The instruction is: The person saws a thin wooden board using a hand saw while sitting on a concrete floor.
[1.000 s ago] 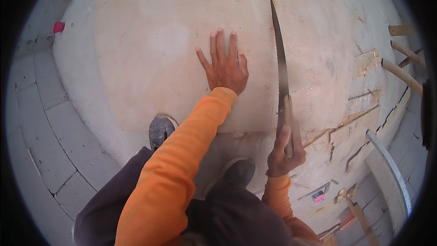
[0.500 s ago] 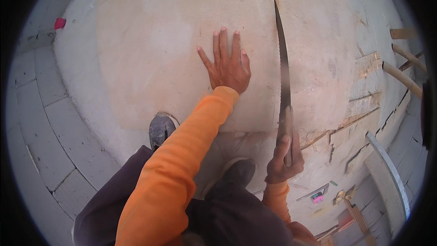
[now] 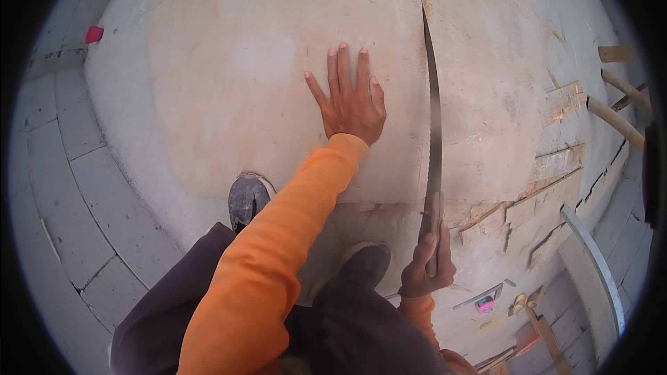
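Note:
My left hand [image 3: 353, 106] lies flat on a large pale wooden board [image 3: 236, 104], fingers spread, holding nothing. To its right, my right hand [image 3: 427, 267] is wrapped round the handle of a handsaw [image 3: 434, 125]. The saw's long dark blade points away from me, and its toothed edge faces left. Its far end sits in a thin cut line that runs up the board to the top of the view. The handle is near the board's front edge, partly covered by my fingers.
My shoes [image 3: 250, 198] stand by the board's near edge. Wooden poles [image 3: 615, 121] jut in at the right. A curved-looking panel [image 3: 590, 264], small tools and a pink item [image 3: 485, 303] lie lower right. A red object [image 3: 94, 35] is at far left, beside grey paving [image 3: 76, 201].
My right hand has drawn the saw back toward me, and the handle now sits lower in view. My left hand stays flat on the board.

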Tool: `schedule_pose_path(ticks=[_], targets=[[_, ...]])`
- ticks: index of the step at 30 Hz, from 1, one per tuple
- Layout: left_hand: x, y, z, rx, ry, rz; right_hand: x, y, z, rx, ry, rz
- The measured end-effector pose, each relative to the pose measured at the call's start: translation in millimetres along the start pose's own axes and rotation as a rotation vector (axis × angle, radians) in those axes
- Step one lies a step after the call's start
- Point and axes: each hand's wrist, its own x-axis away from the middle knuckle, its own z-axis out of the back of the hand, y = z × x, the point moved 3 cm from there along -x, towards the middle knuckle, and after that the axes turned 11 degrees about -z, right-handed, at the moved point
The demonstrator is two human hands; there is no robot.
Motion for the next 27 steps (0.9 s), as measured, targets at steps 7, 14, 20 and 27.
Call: schedule_pose_path(ticks=[7,14,20,27], targets=[[0,1,1,-0.011,-0.016,-0.014,-107,-18,-67,-0.15,0.104,0.069],[0,-1,-1,-0.026,-0.028,-0.003,-9,1,-8,0.027,0.033,-0.086],[-1,-1,0,-0.011,0.009,-0.009,-58,2,-37,0.019,0.068,-0.025],[-2,0,0,-0.038,0.006,-0.03,-42,-4,-28,-0.071,0.047,-0.054]])
